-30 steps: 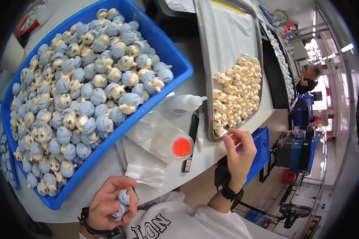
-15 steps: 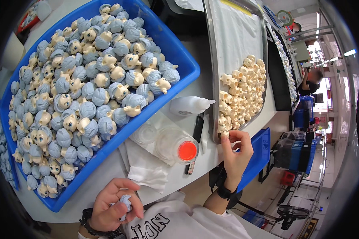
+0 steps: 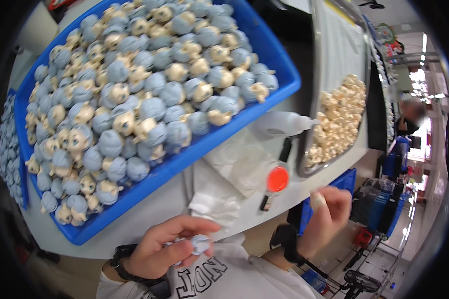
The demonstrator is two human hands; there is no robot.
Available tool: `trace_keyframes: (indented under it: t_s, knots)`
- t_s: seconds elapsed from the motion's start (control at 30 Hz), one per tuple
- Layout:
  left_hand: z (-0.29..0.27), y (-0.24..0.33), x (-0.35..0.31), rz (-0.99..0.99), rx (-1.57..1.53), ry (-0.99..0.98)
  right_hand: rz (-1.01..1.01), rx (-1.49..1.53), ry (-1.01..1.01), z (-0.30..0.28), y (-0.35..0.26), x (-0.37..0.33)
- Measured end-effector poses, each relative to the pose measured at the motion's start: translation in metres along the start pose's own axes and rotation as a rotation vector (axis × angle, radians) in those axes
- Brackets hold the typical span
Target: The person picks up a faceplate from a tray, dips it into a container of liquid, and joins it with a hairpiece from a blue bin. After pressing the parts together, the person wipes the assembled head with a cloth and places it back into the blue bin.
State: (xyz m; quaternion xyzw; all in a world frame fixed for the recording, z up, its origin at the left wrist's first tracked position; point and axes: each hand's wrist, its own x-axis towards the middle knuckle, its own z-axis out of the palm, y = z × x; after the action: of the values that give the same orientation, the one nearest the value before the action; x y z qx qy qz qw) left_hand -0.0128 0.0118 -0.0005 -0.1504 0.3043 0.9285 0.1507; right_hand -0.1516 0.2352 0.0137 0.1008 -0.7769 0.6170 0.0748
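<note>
My left hand (image 3: 167,244) is closed around a small blue-grey hair piece (image 3: 200,244) of a doll head, above my lap. Over the table's front edge, my right hand (image 3: 331,214) pinches a small cream part (image 3: 318,201), blurred by motion. More cream parts (image 3: 336,122) lie heaped in a metal tray (image 3: 304,168) at the right. To the left, a large blue bin (image 3: 290,84) is filled with doll heads (image 3: 119,92) that have blue-grey hair and cream faces.
Between bin and tray lie a white squeeze bottle (image 3: 279,123), a clear jar (image 3: 247,169), a red disc (image 3: 278,178), a black marker-like stick (image 3: 286,149) and crumpled white tissue (image 3: 214,207). Another blue bin (image 3: 344,185) stands below the table's right side. A person (image 3: 411,114) is farther off.
My right hand has drawn away from the tray toward me, with a cream part in its fingers. The left hand still holds the hair piece. The whole view has shifted.
</note>
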Motion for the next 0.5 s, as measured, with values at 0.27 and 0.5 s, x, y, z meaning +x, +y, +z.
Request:
trace_keyframes:
  t_s: [0.27,0.5]
  knots:
    - [-0.010,0.003,-0.006,-0.141,0.123,-0.111,-0.442,0.108,-0.775,0.069,-0.021,-0.020]
    - [-0.014,-0.002,-0.011,-0.128,0.144,-0.039,-0.416,0.164,-0.633,0.075,-0.020,-0.033]
